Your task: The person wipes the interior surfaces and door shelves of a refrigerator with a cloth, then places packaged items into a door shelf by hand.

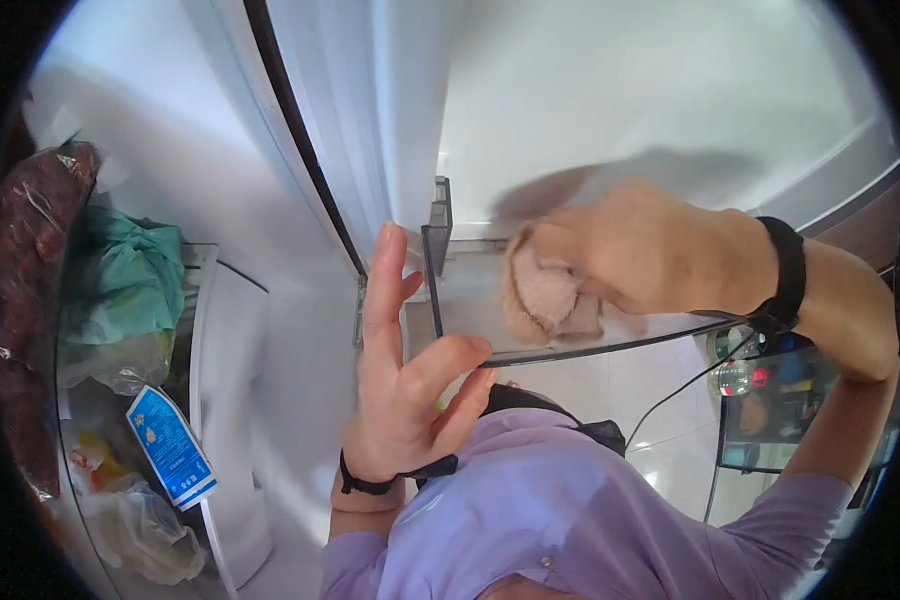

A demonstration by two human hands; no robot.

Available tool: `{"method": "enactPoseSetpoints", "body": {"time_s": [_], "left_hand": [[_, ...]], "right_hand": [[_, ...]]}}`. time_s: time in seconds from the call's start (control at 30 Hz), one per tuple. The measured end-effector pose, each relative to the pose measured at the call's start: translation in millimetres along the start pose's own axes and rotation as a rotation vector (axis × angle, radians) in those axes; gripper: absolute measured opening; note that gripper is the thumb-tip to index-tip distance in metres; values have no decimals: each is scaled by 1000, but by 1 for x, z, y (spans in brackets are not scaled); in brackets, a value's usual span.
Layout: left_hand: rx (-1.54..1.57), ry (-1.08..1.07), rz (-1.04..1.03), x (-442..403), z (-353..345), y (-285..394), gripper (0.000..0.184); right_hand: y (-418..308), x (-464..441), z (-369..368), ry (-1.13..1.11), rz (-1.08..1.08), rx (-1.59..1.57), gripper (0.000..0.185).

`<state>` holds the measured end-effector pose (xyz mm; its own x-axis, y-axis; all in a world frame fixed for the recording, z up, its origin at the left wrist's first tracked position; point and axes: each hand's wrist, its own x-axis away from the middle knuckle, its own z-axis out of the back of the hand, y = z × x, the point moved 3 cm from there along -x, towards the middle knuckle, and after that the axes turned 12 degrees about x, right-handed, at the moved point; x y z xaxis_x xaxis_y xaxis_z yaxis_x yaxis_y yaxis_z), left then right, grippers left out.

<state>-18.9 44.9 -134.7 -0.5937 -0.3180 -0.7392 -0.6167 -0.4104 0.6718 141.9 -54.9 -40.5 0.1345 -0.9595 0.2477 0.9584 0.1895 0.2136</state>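
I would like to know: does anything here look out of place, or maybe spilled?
One thing, mildly: the blue-and-white printed carton, at the left of the view, slants between a crumpled teal plastic bag and a crumpled clear plastic bag, rather than sitting straight. I see no spill.

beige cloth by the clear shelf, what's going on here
The person's right hand grips a folded beige cloth at a clear plastic shelf with dark edges. The left hand is open by the shelf's corner, thumb at the rim; whether it touches is hard to tell. To the left, a blue-and-white printed packet lies near a crumpled green plastic bag.
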Motion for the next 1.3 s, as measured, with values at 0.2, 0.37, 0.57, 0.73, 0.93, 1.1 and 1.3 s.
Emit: {"method": "enactPoseSetpoints", "body": {"time_s": [0.2, 0.37, 0.57, 0.73, 0.93, 1.1, 1.3], "left_hand": [[7, 6, 12, -1, 2, 1, 32], [19, 11, 2, 0, 0, 1, 34], [-15, -23, 78, 0, 3, 5, 35], [-34, -34, 75, -3, 2, 5, 30], [-79, -52, 181, -4, 0, 5, 27], [-22, 59, 96, -1, -3, 0, 26], [119, 344, 179, 11, -1, -21, 79]], "right_hand": [[-4, 32, 42, 317, -178, 19, 40], [-11, 13, 67, 509, -98, 569, 38], [-11, -31, 24, 581, 68, 742, 26], [-13, -40, -13, 237, 96, 467, 24], [5, -11, -14, 28, 50, 216, 25], [28, 37, -7, -395, -170, -22, 23], [54, 117, 14, -144, -452, -473, 35]]}}
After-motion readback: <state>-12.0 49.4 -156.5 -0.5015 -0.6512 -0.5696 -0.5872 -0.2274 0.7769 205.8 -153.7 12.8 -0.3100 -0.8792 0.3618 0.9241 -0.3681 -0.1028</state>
